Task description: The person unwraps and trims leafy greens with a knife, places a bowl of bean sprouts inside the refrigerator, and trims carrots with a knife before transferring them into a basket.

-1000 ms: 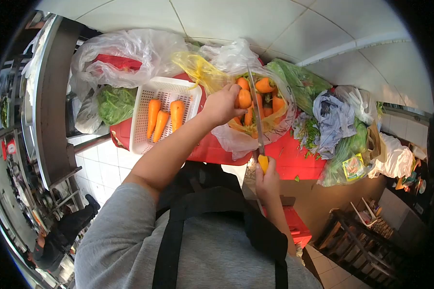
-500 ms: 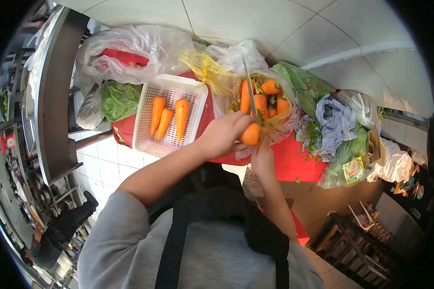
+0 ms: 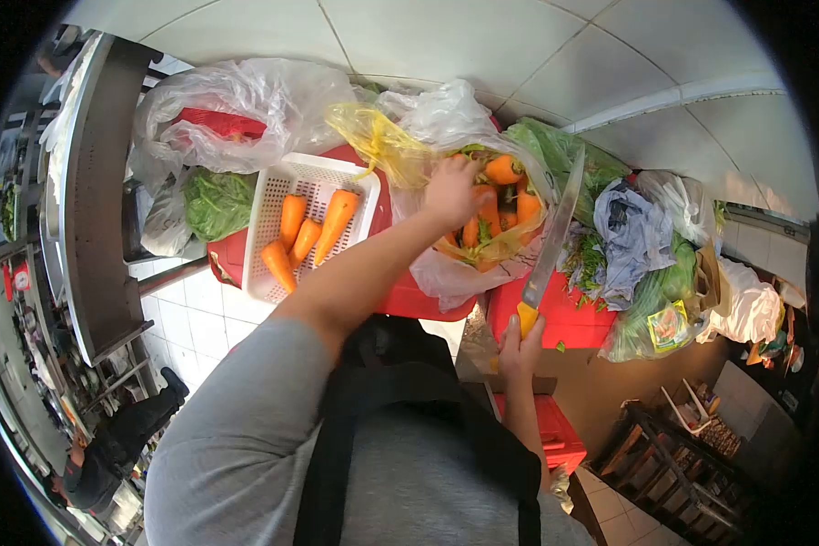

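Head view: white basket (image 3: 255,232), green bag (image 3: 601,164) flank bagged carrots (image 3: 503,170).

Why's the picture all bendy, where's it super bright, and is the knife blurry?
In the head view, the metal counter bows and the corners go black, probably from a wide lens; head view too, the floor tiles at left look nearly white; and there the knife has fairly crisp edges.

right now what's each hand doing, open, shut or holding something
Left hand: over the carrots in the bag; can't tell if it grips one.
Right hand: closed around the yellow handle of the knife.
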### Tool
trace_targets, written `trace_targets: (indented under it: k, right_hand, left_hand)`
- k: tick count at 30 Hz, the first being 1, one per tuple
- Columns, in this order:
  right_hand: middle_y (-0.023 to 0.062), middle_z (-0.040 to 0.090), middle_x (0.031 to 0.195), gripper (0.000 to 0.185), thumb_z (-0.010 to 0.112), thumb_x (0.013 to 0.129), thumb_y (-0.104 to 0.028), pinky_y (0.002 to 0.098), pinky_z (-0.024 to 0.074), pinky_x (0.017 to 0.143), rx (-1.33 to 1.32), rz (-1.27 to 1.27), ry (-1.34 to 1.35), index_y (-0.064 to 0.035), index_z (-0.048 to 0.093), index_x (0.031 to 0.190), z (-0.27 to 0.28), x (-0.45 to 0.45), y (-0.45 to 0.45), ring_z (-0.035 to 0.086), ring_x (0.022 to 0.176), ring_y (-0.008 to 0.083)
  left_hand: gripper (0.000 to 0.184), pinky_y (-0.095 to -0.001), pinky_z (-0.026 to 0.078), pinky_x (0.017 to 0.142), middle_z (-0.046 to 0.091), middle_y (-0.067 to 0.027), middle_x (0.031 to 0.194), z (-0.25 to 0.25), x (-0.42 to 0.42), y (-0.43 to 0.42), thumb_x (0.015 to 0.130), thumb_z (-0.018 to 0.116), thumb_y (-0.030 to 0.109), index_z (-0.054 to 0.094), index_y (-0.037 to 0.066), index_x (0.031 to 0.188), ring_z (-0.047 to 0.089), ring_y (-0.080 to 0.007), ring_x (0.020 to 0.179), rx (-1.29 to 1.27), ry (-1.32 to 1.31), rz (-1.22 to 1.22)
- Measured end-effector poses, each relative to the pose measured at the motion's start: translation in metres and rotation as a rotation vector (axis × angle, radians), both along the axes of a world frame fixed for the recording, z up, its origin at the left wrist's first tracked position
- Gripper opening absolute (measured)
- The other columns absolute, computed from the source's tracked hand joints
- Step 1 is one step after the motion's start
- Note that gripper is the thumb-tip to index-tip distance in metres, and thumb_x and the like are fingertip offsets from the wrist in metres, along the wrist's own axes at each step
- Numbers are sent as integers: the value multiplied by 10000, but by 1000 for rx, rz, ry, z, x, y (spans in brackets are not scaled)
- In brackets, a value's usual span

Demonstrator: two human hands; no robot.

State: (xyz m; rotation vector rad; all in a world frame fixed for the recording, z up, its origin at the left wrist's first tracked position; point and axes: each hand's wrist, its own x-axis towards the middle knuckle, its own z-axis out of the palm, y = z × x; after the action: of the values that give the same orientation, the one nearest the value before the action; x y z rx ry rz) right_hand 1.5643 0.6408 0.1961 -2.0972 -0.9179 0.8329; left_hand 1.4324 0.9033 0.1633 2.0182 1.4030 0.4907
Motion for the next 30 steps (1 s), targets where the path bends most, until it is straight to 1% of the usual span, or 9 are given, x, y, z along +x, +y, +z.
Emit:
trace_targets:
  k: [2,7,8,11,14,17,18,21,30]
  right_hand:
    - [172,594,880,367,544,922,-231,393,471,702,-41,-56,106,33,451,1159,17,0,-1,603,788,294]
    - [181,589,909,364,539,918,-215,391,469,734,-194,-134,172,44,455,1159,60,-6,1,598,814,288]
    - [187,590,914,361,538,916,-210,397,468,738,-184,-155,185,44,456,1158,61,-6,1,601,819,297]
    - [196,598,897,362,537,911,-197,418,471,709,-83,-58,-23,47,449,1163,47,-3,-7,613,786,322]
    - [88,555,698,349,528,923,-227,317,451,506,-41,80,-130,-10,445,1184,53,-8,1,569,550,175]
    - [250,612,925,392,519,913,-227,456,475,712,-195,190,-93,13,434,1212,81,-27,24,625,821,404]
    - [283,607,938,392,508,916,-252,492,467,705,-173,210,-45,-3,431,1209,85,-35,30,609,843,447]
    - [302,600,930,386,509,918,-260,517,457,693,-309,332,-31,-4,424,1194,79,-44,36,597,844,466]
    - [313,597,911,375,502,925,-254,540,445,696,-260,362,-55,-6,415,1193,77,-50,30,584,842,490]
  left_hand:
    - [547,-442,413,926,531,-104,1174,-8,39,7,704,764,333,573,134,1176,468,-327,1117,57,56,79]
    - [634,-449,393,924,524,-84,1174,-11,52,12,663,794,327,539,158,1219,433,-299,1155,7,41,124]
    - [656,-449,391,927,527,-96,1163,-9,39,8,663,795,307,514,163,1237,455,-307,1147,151,-128,38]
    - [660,-448,376,924,508,-123,1150,27,13,-10,648,792,298,514,177,1235,490,-336,1100,46,-606,-127]
    - [630,-450,449,859,500,-150,1162,89,-24,-19,659,773,314,519,165,1217,551,-367,1029,2,-369,-259]
    - [629,-446,509,779,497,-154,1155,101,-46,-25,663,761,342,513,142,1206,584,-359,995,-170,149,-220]
    - [619,-449,524,778,497,-147,1136,98,-53,-26,667,758,345,513,136,1196,589,-341,1000,-160,221,-229]
    - [609,-442,522,785,500,-141,1131,81,-65,-27,671,755,351,519,141,1192,592,-331,1002,-200,291,-204]
    - [551,-435,529,759,545,-129,1039,70,-81,-28,639,744,280,563,109,1131,613,-338,902,-57,176,-197]
